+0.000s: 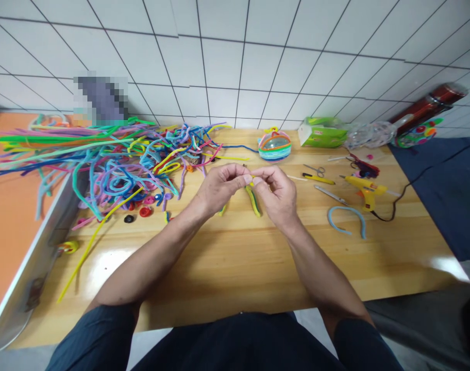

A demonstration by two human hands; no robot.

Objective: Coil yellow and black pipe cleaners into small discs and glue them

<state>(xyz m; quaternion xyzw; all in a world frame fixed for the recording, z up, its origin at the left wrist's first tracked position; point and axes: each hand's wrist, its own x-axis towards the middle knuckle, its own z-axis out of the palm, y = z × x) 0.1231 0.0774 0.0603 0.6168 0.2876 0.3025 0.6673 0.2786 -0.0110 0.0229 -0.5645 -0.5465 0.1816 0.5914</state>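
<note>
Above the middle of the wooden table, my left hand (224,189) and my right hand (278,197) meet at the fingertips. Both pinch a yellow-and-green pipe cleaner (254,203), which hangs bent below the fingers. Its upper part is mostly hidden by the thumbs. A short yellow-green end (221,211) shows under my left hand; whether it belongs to the same piece I cannot tell. Farther left, a long yellow pipe cleaner (99,229) slants across the table toward its front.
Loose pipe cleaners (119,175) heap at the left, with buttons such as a red one (145,212) nearby. A striped round craft piece (274,148) stands by the wall. Rightward lie scissors (319,171), a yellow cutter (323,179), a glue gun (364,189) and a blue arc (347,209).
</note>
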